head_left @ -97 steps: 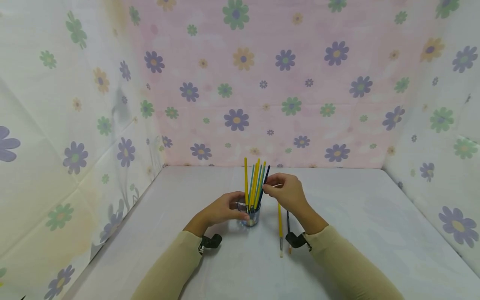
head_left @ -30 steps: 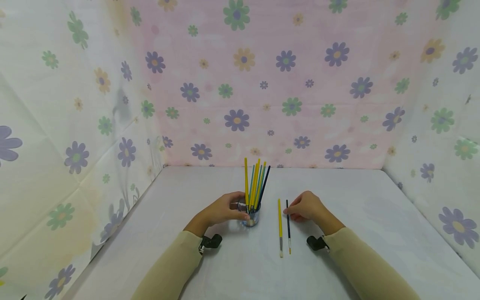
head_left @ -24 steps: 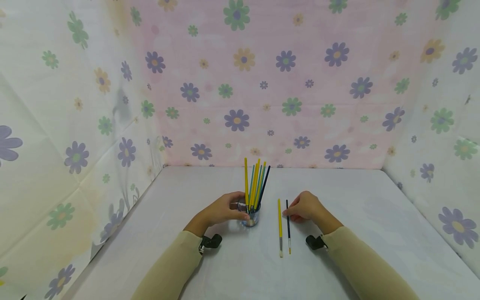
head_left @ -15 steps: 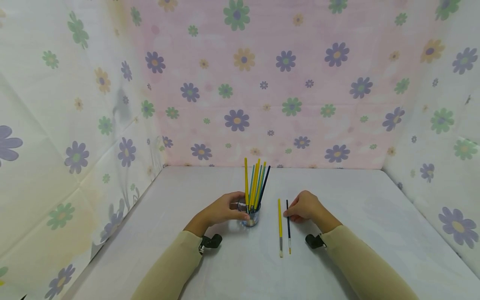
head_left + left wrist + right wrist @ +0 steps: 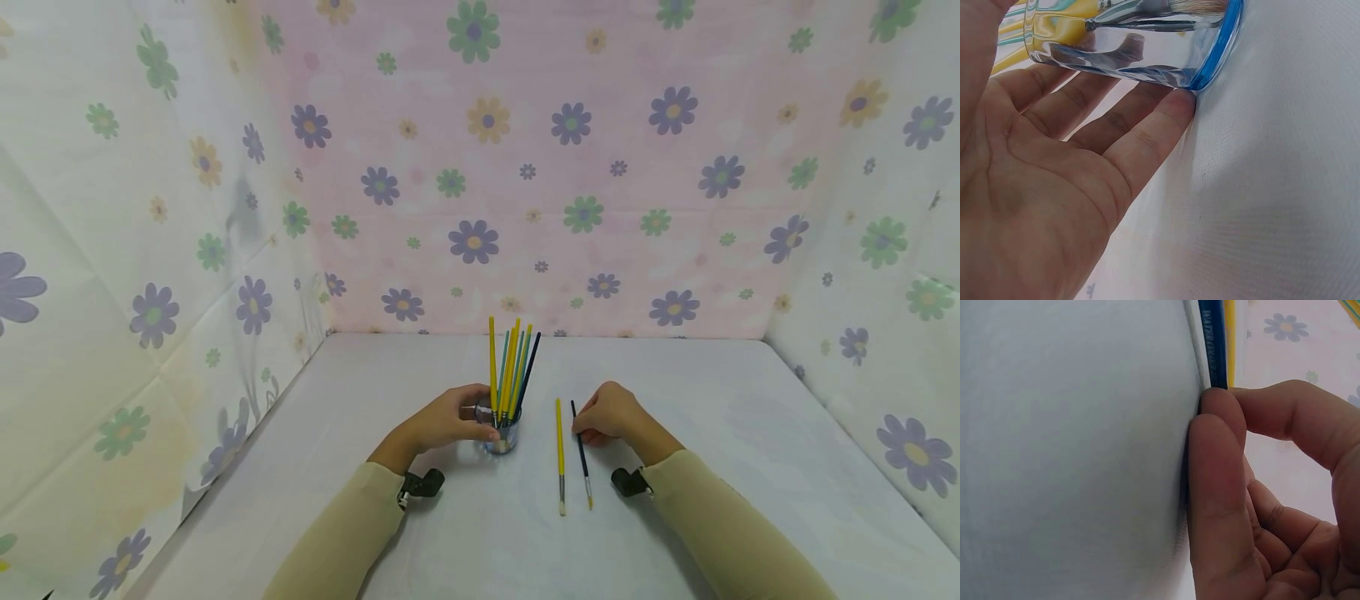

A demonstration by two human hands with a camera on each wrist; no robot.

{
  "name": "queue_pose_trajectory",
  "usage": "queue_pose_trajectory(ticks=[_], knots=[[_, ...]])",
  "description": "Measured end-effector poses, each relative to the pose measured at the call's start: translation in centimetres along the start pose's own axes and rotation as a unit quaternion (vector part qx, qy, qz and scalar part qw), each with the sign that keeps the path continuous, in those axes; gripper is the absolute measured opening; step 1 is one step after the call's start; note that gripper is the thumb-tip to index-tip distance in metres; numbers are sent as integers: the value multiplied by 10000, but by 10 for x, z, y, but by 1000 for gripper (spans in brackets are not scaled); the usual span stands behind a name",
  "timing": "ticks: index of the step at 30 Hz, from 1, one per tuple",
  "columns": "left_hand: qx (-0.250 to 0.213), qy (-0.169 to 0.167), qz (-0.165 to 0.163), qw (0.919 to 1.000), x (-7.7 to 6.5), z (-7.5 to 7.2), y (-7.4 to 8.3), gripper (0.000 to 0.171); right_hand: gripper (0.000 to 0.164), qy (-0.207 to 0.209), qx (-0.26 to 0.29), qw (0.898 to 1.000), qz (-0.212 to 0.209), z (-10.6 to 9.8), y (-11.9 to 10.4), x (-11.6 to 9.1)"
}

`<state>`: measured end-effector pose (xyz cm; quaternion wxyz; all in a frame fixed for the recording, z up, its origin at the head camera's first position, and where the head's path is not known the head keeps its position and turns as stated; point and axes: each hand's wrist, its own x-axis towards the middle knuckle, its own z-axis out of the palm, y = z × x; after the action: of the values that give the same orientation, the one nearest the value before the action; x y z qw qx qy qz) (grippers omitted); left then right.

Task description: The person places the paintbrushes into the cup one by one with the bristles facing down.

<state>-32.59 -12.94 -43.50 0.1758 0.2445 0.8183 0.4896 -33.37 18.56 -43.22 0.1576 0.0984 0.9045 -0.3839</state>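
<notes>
A clear glass (image 5: pixel 502 443) with a blue base stands on the table, and my left hand (image 5: pixel 446 418) holds it, thumb on the near side and fingers behind. Several paintbrushes (image 5: pixel 513 367) with yellow, teal and dark blue handles lean in it, bristles down. To its right, my right hand (image 5: pixel 617 417) pinches a thin dark blue paintbrush (image 5: pixel 583 463) between thumb and index finger, close to the table; its bristles point toward me, slightly rightward. In the right wrist view, pale lettering shows on its blue handle (image 5: pixel 1212 347). A yellow paintbrush (image 5: pixel 560 442) lies between glass and right hand.
The white table (image 5: pixel 675 383) ends at a pink flowered backdrop (image 5: pixel 540 200). Pale flowered sheets hang on the left (image 5: pixel 180 275) and right (image 5: pixel 885 250). Small dark cameras sit on both wrists.
My right hand has come from the brushes in the glass down to the dark blue paintbrush on the table. That brush's bristle end has now swung rightward. My left hand stays at the glass.
</notes>
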Motion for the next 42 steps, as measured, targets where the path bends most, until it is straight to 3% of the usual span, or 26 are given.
queue_pose_trajectory(ticks=[24,42], knots=[[18,10,15,10000,2,0,-3,76,32,-131,656,9978,-17,-3,5,-2],[75,8,66,9999,3,0,-4,73,22,-208,1134,9926,-387,-7,4,-6]])
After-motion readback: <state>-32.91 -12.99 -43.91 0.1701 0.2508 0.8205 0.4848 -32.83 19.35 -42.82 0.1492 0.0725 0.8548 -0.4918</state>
